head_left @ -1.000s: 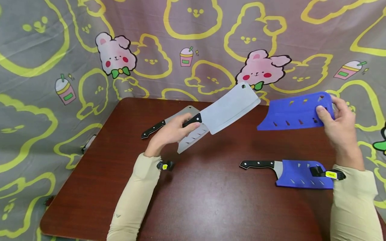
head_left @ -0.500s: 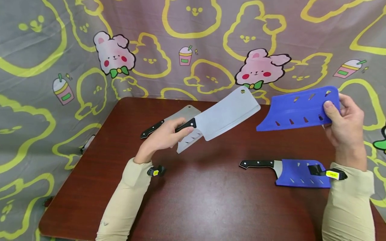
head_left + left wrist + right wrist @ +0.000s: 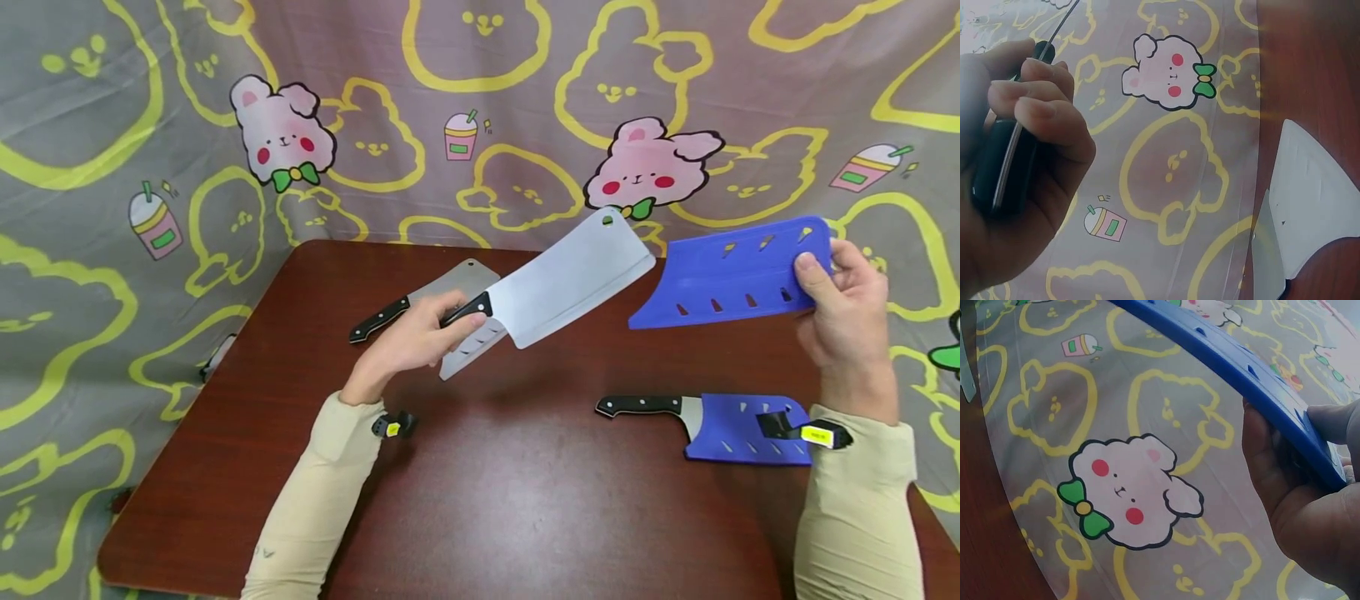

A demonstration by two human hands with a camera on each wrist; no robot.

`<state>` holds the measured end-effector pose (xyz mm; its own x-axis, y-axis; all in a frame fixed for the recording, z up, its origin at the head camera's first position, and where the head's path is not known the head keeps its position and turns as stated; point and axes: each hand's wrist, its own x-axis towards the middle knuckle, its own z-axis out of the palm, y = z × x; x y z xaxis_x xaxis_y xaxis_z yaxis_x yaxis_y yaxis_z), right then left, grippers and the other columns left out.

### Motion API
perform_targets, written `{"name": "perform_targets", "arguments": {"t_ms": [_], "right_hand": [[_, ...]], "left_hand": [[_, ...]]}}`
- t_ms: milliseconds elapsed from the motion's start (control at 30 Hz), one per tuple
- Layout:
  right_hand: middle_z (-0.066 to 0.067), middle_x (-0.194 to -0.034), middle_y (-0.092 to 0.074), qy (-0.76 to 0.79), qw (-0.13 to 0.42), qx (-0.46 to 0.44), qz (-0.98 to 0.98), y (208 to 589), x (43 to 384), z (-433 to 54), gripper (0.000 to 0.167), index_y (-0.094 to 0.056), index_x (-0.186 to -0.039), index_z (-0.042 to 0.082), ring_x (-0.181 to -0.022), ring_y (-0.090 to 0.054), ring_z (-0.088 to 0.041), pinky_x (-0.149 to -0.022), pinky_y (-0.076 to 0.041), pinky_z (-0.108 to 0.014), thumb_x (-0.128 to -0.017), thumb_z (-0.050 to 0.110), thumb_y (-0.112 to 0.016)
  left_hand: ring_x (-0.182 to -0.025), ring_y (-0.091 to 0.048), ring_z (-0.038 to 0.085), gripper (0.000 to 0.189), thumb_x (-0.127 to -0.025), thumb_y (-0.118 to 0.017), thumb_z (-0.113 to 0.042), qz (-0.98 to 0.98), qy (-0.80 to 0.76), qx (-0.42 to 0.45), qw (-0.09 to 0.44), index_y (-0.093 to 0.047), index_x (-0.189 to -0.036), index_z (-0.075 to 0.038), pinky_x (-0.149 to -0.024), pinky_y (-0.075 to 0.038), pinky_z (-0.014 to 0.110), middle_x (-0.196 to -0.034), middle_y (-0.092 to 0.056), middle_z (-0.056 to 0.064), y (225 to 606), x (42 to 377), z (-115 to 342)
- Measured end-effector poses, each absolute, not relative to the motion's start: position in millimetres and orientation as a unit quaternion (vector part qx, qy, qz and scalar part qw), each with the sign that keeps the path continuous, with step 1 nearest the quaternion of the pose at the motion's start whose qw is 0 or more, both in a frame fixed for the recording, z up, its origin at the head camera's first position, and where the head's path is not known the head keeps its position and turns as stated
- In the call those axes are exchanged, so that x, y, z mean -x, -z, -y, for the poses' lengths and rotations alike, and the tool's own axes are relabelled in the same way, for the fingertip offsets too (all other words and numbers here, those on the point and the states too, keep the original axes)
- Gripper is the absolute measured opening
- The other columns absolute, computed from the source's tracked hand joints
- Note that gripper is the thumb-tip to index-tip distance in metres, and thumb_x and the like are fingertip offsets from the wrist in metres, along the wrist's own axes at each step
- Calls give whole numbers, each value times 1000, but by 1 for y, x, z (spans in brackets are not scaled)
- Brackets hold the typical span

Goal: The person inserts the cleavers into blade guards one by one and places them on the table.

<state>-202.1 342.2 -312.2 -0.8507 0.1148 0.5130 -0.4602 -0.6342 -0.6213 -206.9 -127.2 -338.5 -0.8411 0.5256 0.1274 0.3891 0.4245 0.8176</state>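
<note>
My left hand (image 3: 416,333) grips a cleaver by its black handle (image 3: 1000,165), fingers wrapped round it. The bare, shiny blade of that cleaver (image 3: 573,279) tilts up to the right above the table. At the right, my right hand (image 3: 851,312) pinches the far end of a blue slotted blade guard (image 3: 727,279), thumb on the near face. The guard's left end hangs beside the raised blade tip, overlapping it slightly from left to right in the head view. In the right wrist view the blue guard (image 3: 1229,365) appears nearly edge-on between thumb and fingers.
Behind my left hand lies a second cleaver (image 3: 450,287), with a whitish slotted blade guard (image 3: 468,354) beside it. A third cleaver (image 3: 641,407) lies front right, its blade in another blue guard (image 3: 738,433). A patterned curtain (image 3: 525,75) hangs behind the brown table (image 3: 510,517).
Over the second, my left hand has shifted slightly left and down with the cleaver. The blue guard drifted right, then back left, its left end now a little further left. Both grips are unchanged.
</note>
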Motion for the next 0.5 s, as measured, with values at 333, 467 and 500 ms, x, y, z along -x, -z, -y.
{"name": "perform_targets", "arguments": {"t_ms": [333,467,500], "right_hand": [[-33,-92,-68,-898,144,-236,343,316,203,-336,20,-50,-112,-20,-77,-73,-39,-66,-59,-42,-96,-18,-38],[-33,-90,-68,-901,145,-236,335,314,205,-336,21,-51,-111,-21,-75,-73,-39,-66,-58,-42,-97,-18,-36],[-33,-90,-68,-902,143,-235,334,314,205,-336,21,-51,-111,-21,-75,-73,-39,-66,-59,-42,-97,-17,-36]], "left_hand": [[-43,-44,20,23,-99,-56,-39,-834,-470,-279,74,-57,-94,-17,-42,-40,32,-60,-44,2,336,206,124],[-44,-43,20,24,-100,-55,-38,-829,-480,-277,79,-54,-91,-15,-42,-39,31,-60,-44,3,336,206,124],[-44,-42,20,24,-100,-55,-37,-828,-481,-277,81,-54,-90,-15,-42,-39,31,-61,-44,4,336,206,125]]}}
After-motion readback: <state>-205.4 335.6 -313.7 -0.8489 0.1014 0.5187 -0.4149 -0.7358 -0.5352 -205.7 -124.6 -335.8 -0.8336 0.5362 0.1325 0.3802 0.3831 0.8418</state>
